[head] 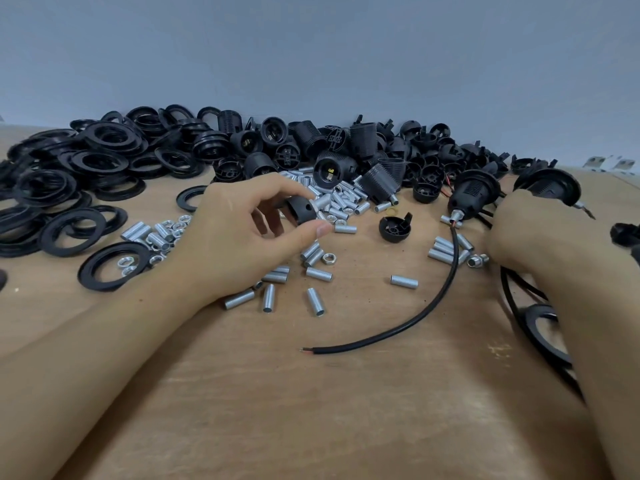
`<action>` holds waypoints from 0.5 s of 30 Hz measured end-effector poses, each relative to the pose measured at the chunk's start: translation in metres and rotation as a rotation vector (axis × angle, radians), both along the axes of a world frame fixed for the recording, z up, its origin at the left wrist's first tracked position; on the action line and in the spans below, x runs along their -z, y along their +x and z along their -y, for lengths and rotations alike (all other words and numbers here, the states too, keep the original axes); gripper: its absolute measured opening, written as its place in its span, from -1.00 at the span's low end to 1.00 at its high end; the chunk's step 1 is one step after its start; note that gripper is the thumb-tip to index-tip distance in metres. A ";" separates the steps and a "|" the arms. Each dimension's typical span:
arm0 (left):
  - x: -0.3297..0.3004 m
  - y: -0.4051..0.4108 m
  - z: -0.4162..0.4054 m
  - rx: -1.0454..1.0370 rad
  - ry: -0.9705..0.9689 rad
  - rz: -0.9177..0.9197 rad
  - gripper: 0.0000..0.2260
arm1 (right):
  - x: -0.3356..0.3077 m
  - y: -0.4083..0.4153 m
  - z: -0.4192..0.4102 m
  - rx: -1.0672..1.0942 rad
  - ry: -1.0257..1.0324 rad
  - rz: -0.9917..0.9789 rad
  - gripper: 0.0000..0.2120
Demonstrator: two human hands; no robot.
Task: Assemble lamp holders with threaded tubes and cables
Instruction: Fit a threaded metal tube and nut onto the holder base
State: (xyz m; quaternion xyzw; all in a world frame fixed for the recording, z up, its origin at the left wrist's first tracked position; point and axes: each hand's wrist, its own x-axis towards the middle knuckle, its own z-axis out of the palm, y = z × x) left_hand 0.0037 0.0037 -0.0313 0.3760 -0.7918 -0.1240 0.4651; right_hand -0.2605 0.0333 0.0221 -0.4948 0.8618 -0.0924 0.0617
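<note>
A: Grey wall (311, 46) behind; brown wooden bench (311, 410) below.

B: Central item?

A: Black lamp-holder cap (301, 211), raised just above the bench, pinched between thumb and fingertips of the left hand (242, 233); threaded tube (322, 201) projecting from its far side.

B: Right hand (519, 233)?

A: At the right edge, seen from the back, fingers hidden; grip impossible to tell. Just beyond it, an assembled lamp holder (472, 195) with black cable (446, 292) curving toward the viewer, bare end lying on the bench.

B: Surroundings?

A: Loose threaded tubes and nuts (311, 271) scattered between the hands; single cap (394, 226) lying near centre; heap of black rings (86, 168) at left; pile of holder bodies (363, 147) along the wall.
</note>
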 end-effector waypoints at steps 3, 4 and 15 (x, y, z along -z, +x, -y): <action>0.000 0.001 0.001 0.000 0.006 -0.017 -0.72 | 0.004 -0.007 0.005 -0.002 -0.040 -0.026 -0.84; 0.001 0.002 0.002 -0.003 0.008 -0.016 -0.71 | 0.005 -0.009 0.006 -0.006 -0.044 -0.046 -0.85; 0.002 0.001 0.003 0.008 -0.003 0.019 -0.66 | 0.010 -0.021 0.020 0.021 -0.280 0.159 -0.68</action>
